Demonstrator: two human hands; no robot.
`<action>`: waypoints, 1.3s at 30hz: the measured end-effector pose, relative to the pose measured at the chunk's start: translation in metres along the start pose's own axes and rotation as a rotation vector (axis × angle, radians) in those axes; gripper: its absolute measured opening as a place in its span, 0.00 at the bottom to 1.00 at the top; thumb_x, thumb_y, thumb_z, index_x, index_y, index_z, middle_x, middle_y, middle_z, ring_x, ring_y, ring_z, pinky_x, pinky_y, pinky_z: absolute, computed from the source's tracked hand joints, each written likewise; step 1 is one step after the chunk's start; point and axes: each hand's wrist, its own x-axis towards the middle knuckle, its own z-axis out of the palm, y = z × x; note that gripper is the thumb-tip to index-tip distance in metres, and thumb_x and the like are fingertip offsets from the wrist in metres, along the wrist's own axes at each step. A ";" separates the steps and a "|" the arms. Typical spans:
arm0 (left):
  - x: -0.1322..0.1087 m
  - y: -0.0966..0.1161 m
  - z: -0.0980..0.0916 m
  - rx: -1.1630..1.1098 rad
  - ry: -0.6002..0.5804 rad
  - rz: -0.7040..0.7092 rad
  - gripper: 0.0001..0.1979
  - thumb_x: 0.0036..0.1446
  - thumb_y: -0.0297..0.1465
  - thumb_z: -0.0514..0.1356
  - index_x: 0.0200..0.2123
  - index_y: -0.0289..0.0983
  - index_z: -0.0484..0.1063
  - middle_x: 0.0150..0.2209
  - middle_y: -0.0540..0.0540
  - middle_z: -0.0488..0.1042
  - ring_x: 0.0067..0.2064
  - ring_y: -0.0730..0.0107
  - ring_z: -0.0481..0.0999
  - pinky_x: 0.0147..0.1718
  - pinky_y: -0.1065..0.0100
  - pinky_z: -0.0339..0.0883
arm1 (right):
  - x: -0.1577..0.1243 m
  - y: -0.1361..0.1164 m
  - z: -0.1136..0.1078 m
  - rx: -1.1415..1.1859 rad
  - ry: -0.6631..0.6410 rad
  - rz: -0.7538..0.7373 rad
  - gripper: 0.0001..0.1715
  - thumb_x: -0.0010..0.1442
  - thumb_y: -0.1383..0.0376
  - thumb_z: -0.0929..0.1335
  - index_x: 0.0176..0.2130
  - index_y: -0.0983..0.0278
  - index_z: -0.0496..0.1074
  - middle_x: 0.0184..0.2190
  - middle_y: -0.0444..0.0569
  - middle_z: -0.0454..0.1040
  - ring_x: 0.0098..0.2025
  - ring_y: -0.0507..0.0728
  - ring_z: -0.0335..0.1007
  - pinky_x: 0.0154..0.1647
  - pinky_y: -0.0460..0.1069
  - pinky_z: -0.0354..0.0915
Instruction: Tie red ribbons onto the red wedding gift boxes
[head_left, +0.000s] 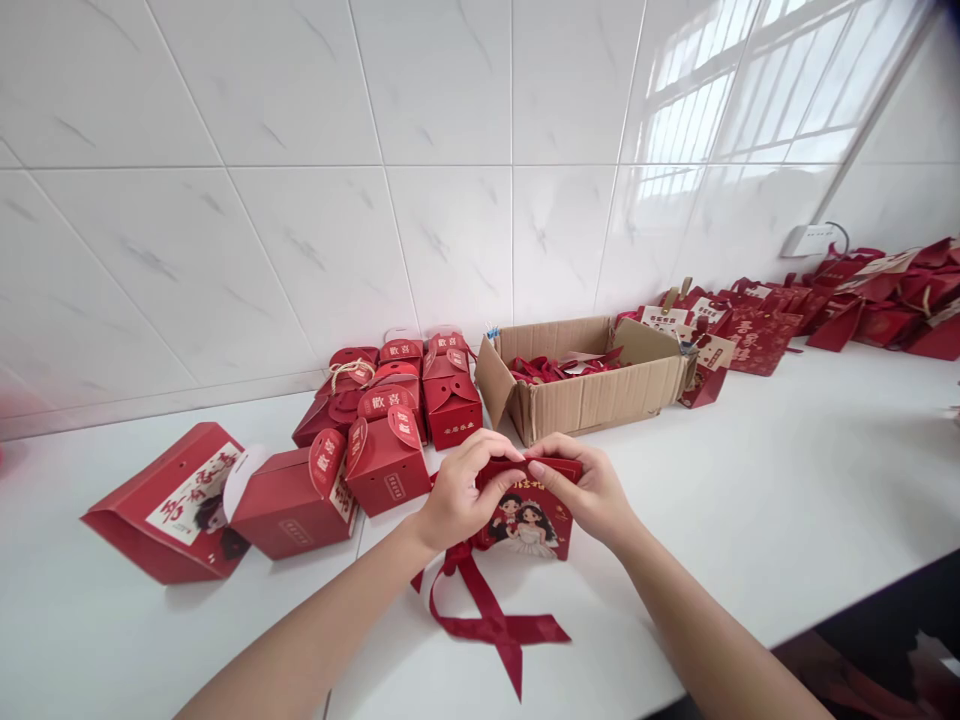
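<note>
A small red gift box (529,520) with a cartoon bride and groom on its front stands on the white table between my hands. My left hand (474,485) pinches its top edge from the left, thumb in front and fingers behind. From the right, my right hand (581,485) grips the same top edge, its thumb tip close to the left one. A dark red ribbon (487,610) trails from the box's lower left and crosses over itself on the table. My fingers hide part of the box's top.
Several red gift boxes (386,470) stand to the left, with a larger slanted red box (180,505) beyond them. Behind my hands is an open cardboard box (600,395) holding red ribbons. More red boxes (765,335) line the tiled wall (450,230) at right, below a power strip (808,240).
</note>
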 end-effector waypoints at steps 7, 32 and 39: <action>-0.003 0.002 0.006 -0.053 0.050 -0.115 0.08 0.60 0.25 0.56 0.43 0.39 0.65 0.36 0.47 0.70 0.39 0.70 0.71 0.40 0.68 0.67 | 0.001 0.001 -0.001 -0.032 0.012 -0.031 0.07 0.60 0.63 0.68 0.36 0.63 0.73 0.33 0.47 0.72 0.37 0.55 0.69 0.39 0.48 0.63; -0.002 0.009 0.015 -0.320 0.174 -0.417 0.16 0.57 0.30 0.59 0.47 0.38 0.58 0.34 0.49 0.72 0.38 0.70 0.73 0.42 0.66 0.67 | 0.000 -0.001 0.004 -0.108 0.058 0.038 0.05 0.54 0.64 0.69 0.32 0.64 0.72 0.30 0.44 0.72 0.32 0.53 0.67 0.33 0.45 0.63; 0.002 0.006 0.004 -0.320 0.104 -0.395 0.11 0.56 0.30 0.61 0.41 0.37 0.62 0.33 0.48 0.72 0.36 0.70 0.73 0.40 0.66 0.69 | 0.001 -0.002 0.000 -0.132 0.033 0.007 0.03 0.56 0.65 0.68 0.34 0.63 0.72 0.31 0.45 0.72 0.33 0.53 0.68 0.35 0.46 0.63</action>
